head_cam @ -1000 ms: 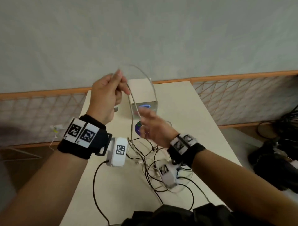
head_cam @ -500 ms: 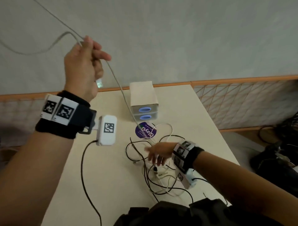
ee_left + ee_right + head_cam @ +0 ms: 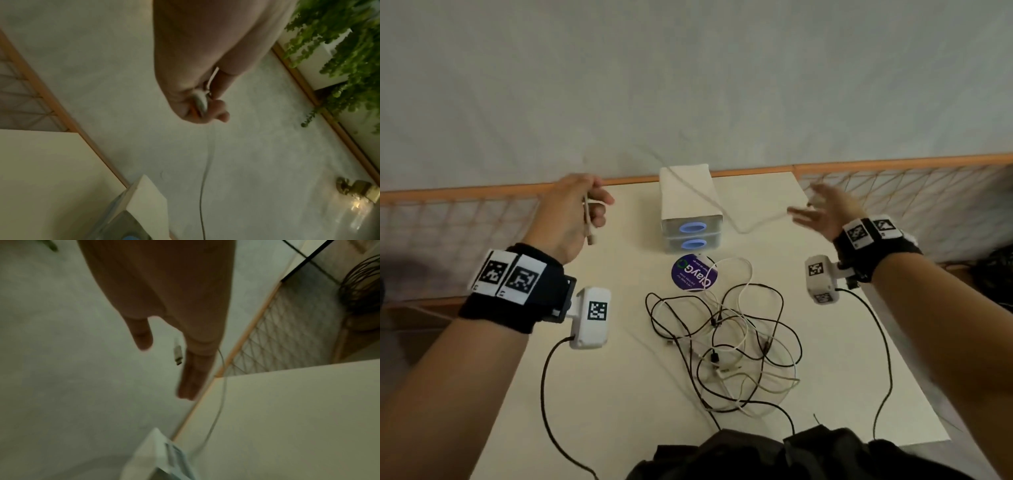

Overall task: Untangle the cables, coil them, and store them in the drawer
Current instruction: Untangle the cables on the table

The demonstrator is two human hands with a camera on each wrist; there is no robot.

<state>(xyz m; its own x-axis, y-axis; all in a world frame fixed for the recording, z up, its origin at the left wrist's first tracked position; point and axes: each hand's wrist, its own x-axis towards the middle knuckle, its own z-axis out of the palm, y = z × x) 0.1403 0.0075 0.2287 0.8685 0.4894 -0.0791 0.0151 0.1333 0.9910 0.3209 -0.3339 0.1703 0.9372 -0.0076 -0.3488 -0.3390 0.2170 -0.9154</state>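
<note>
My left hand [image 3: 585, 209] grips a pale grey cable [image 3: 738, 230] near one end, and its plug [image 3: 591, 240] hangs below the fist. The cable drapes over the small white two-drawer box [image 3: 690, 212] and runs to my right hand [image 3: 818, 212]. That hand hovers open with straight, spread fingers. In the right wrist view the cable's other plug [image 3: 178, 354] hangs between the thumb and fingers [image 3: 188, 382], and the cord [image 3: 223, 386] passes behind them. In the left wrist view the fist [image 3: 205, 105] is curled round the cable [image 3: 205, 178]. A tangle of black and white cables [image 3: 722, 335] lies mid-table.
A round purple sticker [image 3: 694, 277] lies in front of the box. The cream table [image 3: 825, 394] is narrow, with orange-framed netting [image 3: 893, 192] behind and at both sides. Both drawers are closed. Black wrist-camera leads [image 3: 883, 359] trail over the table. Dark cloth [image 3: 791, 455] lies at the near edge.
My left hand came down from high on the left to beside the box, still gripping the grey cable. My right hand rose from the tangle to the far right, and the cable now lies over the box.
</note>
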